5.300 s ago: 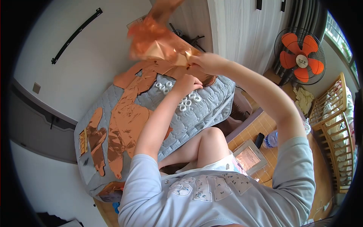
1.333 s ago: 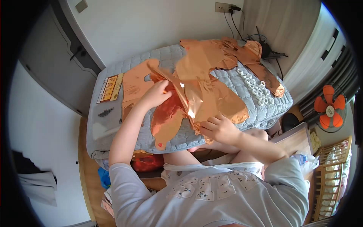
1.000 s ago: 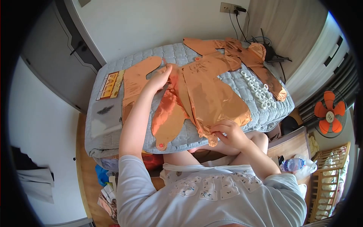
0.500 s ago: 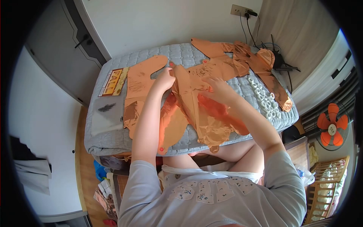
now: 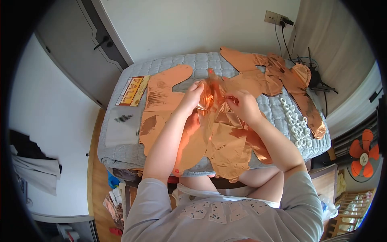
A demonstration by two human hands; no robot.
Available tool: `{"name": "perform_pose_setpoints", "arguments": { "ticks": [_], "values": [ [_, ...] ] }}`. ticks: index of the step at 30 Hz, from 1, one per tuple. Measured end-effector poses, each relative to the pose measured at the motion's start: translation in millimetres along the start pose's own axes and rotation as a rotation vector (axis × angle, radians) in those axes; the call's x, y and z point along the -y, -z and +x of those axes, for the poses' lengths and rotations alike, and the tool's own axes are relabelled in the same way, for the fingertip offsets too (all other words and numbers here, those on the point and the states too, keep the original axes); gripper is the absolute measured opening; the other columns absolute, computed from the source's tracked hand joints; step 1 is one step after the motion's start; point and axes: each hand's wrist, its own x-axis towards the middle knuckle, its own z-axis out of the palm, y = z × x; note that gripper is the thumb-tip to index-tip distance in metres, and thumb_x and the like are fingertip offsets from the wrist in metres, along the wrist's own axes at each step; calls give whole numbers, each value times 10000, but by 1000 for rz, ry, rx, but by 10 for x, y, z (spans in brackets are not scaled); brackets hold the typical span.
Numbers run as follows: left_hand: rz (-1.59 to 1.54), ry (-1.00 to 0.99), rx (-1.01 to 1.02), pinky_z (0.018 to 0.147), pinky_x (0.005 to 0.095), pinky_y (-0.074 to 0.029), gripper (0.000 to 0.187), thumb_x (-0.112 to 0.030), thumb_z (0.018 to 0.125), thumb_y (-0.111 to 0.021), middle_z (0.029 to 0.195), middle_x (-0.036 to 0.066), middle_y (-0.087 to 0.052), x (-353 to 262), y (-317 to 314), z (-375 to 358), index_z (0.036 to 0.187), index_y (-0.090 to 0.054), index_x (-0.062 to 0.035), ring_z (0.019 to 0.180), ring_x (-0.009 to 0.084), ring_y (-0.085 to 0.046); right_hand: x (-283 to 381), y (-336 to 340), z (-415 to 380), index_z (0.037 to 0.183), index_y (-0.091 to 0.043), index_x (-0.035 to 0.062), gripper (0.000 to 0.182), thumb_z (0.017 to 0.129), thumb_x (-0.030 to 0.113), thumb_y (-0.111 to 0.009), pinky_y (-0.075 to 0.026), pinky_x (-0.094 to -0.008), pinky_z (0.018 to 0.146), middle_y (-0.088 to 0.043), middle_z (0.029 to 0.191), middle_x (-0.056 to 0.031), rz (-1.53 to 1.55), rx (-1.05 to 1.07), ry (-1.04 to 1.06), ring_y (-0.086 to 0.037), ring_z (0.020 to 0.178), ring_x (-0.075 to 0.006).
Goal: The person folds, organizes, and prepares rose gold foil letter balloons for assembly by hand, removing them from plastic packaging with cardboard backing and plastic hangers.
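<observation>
A flat, uninflated copper-coloured foil balloon point(image 5: 229, 147) lies across the front middle of the bed. My left hand point(image 5: 194, 97) pinches its raised, crumpled upper part from the left. Opposite, my right hand point(image 5: 245, 107) has its fingers closed on the foil's right side. Shiny creased foil stands up between the two hands. To the left is another flat foil balloon point(image 5: 161, 86), partly behind my left forearm. More copper foil balloons point(image 5: 250, 82) spread behind my right hand.
The quilted bed point(image 5: 201, 59) carries a printed card point(image 5: 133, 90), a clear plastic bag point(image 5: 121, 131) with dark thin sticks, and several small white rolls point(image 5: 298, 128). A black router-like device point(image 5: 318, 82) stands at the back right, and a fan point(image 5: 363, 157) at the right.
My hands have lifted and gathered the foil, which now stands crumpled between them. My right hand's fingers have closed on it. The camera view has shifted.
</observation>
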Motion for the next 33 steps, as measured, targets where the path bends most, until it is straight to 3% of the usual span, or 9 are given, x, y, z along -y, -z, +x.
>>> {"name": "perform_pose_setpoints", "arguments": {
  "ticks": [4,6,10,12,16,21,23,26,33],
  "values": [
    [-64,-3,61,1030,313,-439,468,-347,1066,-550,1330,49,-609,-32,-88,-46,1437,-507,-64,1212,142,-560,-13,-26,21,1019,-748,78,238,786,63,-790,-550,-417,835,-725,1089,-91,53,-64,446,-685,948,-319],
    [35,-84,154,1027,304,-441,527,-363,1035,-611,1341,44,-591,-68,-122,-107,1445,-496,-51,1214,132,-542,-10,-45,-24,1014,-750,86,245,775,70,-803,-544,-423,858,-717,1128,-77,34,-10,425,-677,1000,-307],
    [75,-226,187,1026,280,-439,444,-158,1032,-597,1285,46,-623,-107,-179,-148,1443,-491,-29,1163,108,-565,77,59,-3,1051,-748,62,268,800,125,-818,-544,-418,884,-699,1186,-101,90,94,545,-662,1068,-317],
    [78,-165,172,1009,269,-451,405,-90,1033,-555,1264,40,-635,-228,-221,-286,1429,-506,-22,1138,100,-578,135,252,-1,1073,-750,44,264,849,170,-810,-546,-397,905,-690,1218,-127,261,206,393,-655,1106,-303],
    [115,-217,294,961,262,-475,398,-117,1034,-585,1195,2,-649,-311,-166,-431,1416,-525,-22,1074,72,-592,-27,693,150,1323,-622,41,381,967,160,-693,-498,-312,971,-627,1296,-45,608,-9,-62,-605,1160,-157],
    [61,-327,339,816,236,-490,260,-152,1001,-677,1036,-32,-652,-294,-158,-518,1230,-617,-44,952,52,-597,-435,978,204,1538,-380,70,778,928,399,-734,-402,-415,1115,-562,1382,-77,638,-74,-228,-526,1310,-223],
    [-15,-394,337,792,242,-509,168,-134,987,-694,1012,-31,-671,-285,-177,-493,1131,-663,-53,954,53,-614,-699,905,244,1578,-308,84,884,907,474,-731,-405,-461,1117,-521,1439,-83,939,120,-269,-485,1363,-257],
    [-154,-373,324,826,244,-498,165,-117,982,-691,1022,-23,-686,-205,-200,-410,1136,-669,-61,960,61,-621,-624,1052,245,1558,-369,93,793,929,421,-723,-440,-439,1091,-511,1459,-78,1213,344,-433,-473,1376,-228],
    [-14,-207,232,775,252,-516,223,-179,999,-679,1051,-9,-696,-40,-11,2,1160,-661,-26,907,74,-643,-865,1130,317,1353,-578,48,377,1008,184,-646,-534,-346,987,-666,1252,-65,1265,69,-462,-653,1135,-163]
  ]
}}
